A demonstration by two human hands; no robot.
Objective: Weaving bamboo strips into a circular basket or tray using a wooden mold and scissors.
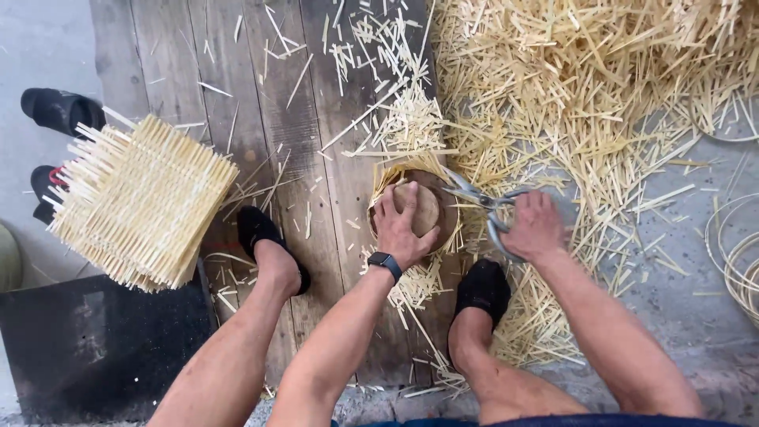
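Left hand (pixel 403 225) presses flat on a round wooden form (pixel 423 209), pinning the woven bamboo piece (pixel 395 175) beneath so it cannot turn. Right hand (pixel 536 228), at 3 o'clock, grips metal shears (pixel 474 198), blades aimed at its rim. Offcuts (pixel 585 87) piled from 12 to 3 o'clock; stacked woven mats (pixel 138 202) at 9 o'clock.

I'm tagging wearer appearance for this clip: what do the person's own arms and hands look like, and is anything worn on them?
Both arms are bare, with no sleeves in view and no gloves. The left hand has a dark smartwatch with a black band and a rectangular face on its wrist. The right hand and its wrist carry nothing: no watch, band or ring shows.
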